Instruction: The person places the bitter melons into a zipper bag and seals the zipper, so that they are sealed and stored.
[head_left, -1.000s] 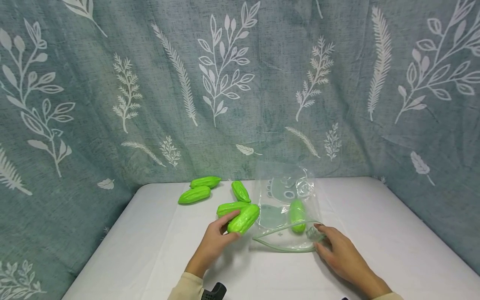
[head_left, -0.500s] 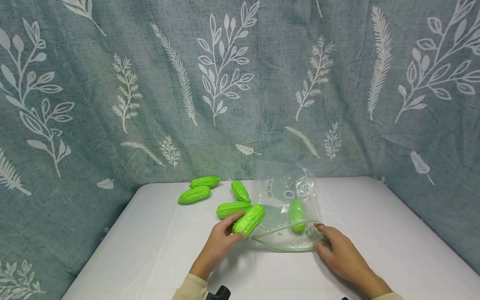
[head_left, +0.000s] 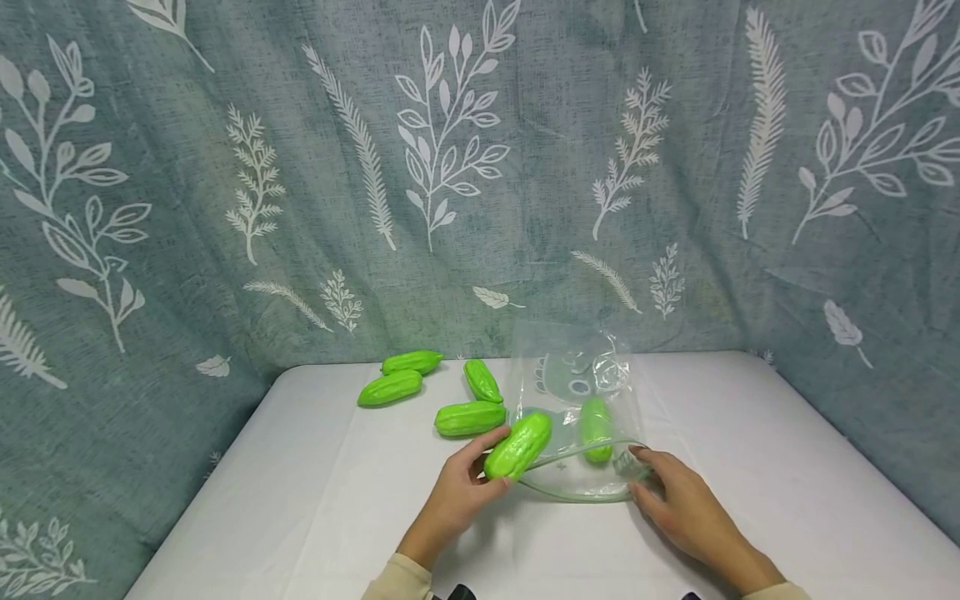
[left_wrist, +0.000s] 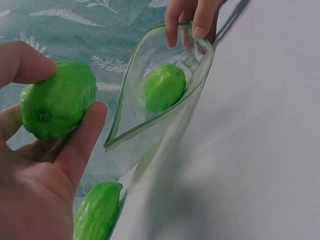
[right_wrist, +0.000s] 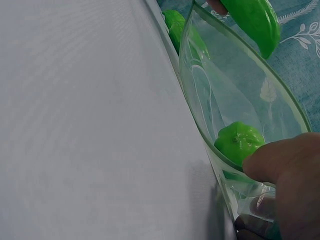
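My left hand [head_left: 461,496] grips a bright green, ridged bitter melon [head_left: 519,446] between thumb and fingers, raised at the left corner of a clear zip bag [head_left: 577,501]. In the left wrist view, the blunt end of this bitter melon [left_wrist: 60,100] faces the camera. The bag lies with its green-edged mouth spread wide towards me, and one bitter melon [head_left: 596,429] is inside it. At the right end of the mouth, my right hand [head_left: 682,508] pinches the bag's edge. The right wrist view has the thumb [right_wrist: 267,160] on the rim.
Several more bitter melons lie left of the bag: one close by [head_left: 470,418], one behind it [head_left: 482,381], and a pair farther left, a front one [head_left: 390,388] and a back one [head_left: 412,362]. A leaf-patterned curtain [head_left: 540,167] hangs behind the white table [head_left: 337,500].
My left hand has carried the bitter melon rightward, away from the one lying nearby, until it overlaps the bag's left corner in the head view. The right hand has stayed at the bag's edge.
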